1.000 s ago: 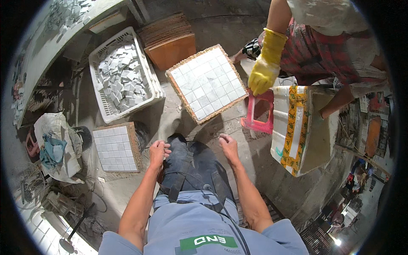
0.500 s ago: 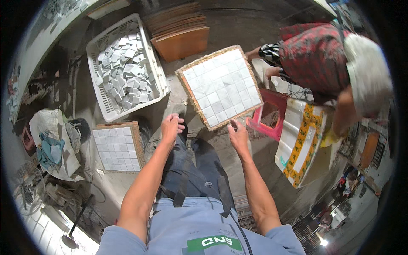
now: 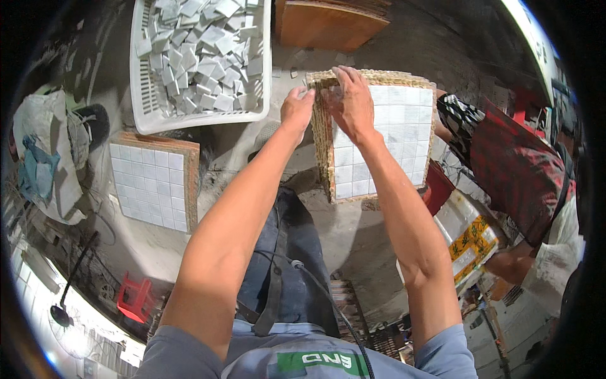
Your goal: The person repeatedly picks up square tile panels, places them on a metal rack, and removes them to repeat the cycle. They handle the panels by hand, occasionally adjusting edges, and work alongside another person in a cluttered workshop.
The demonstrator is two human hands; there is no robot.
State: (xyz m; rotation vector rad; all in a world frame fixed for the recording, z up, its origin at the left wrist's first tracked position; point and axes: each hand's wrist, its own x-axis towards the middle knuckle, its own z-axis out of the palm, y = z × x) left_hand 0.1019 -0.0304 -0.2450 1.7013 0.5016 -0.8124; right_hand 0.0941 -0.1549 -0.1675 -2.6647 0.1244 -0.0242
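A stack of boards faced with square white-grey tiles [image 3: 394,142] stands in front of me, with rough woven edging [image 3: 322,145] along its left side and top. My right hand [image 3: 352,104] is over the stack's upper left corner, fingers bent and apart. At the left edge beside it is my left hand [image 3: 297,110], its fingers loosely curled with nothing visible in them. Whether the left fingertips touch the edging, I cannot tell. A second stack of tile-faced boards [image 3: 151,183] lies on the floor at left.
A white plastic basket [image 3: 265,95] of loose tiles is at the far left. Brown boards [image 3: 331,26] are piled at the back. On the right, a person in red-and-black clothing [image 3: 514,170] bends near a white taped box [image 3: 464,243]. A red stool [image 3: 134,298] is at the lower left.
My view has shifted. Both hands have reached farther forward, and my right hand has moved from the near edge of the tiled stack to its upper left corner. The other person appears farther right.
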